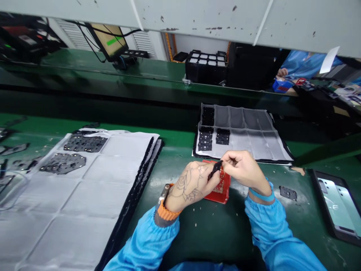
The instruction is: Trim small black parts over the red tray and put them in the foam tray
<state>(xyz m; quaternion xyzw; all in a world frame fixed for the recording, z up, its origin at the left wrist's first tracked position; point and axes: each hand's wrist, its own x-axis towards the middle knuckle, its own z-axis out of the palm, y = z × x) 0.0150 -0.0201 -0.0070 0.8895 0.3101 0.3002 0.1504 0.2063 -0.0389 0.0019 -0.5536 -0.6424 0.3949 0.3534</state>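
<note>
My left hand (194,184), with an orange watch band at the wrist, grips a small black part (216,169) between thumb and fingers. My right hand (244,169) is pinched closed at that part's right end. Whatever its fingertips hold is too small to make out. Beneath both hands lies a shallow red tray (225,195) with many tiny pale pieces in it. Beyond them, a divided grey-white mat (248,137) carries a few flat black parts (222,136) at its left side. One similar dark part (288,193) lies alone to the right of my right wrist.
A large divided white mat (93,195) with grey metal plates (84,143) covers the left. More metal parts lie at the far left. A phone (340,203) in a dark tray is at right. A raised shelf with a monitor (109,39) stands behind; a co-worker's blue sleeve (299,64) shows beyond.
</note>
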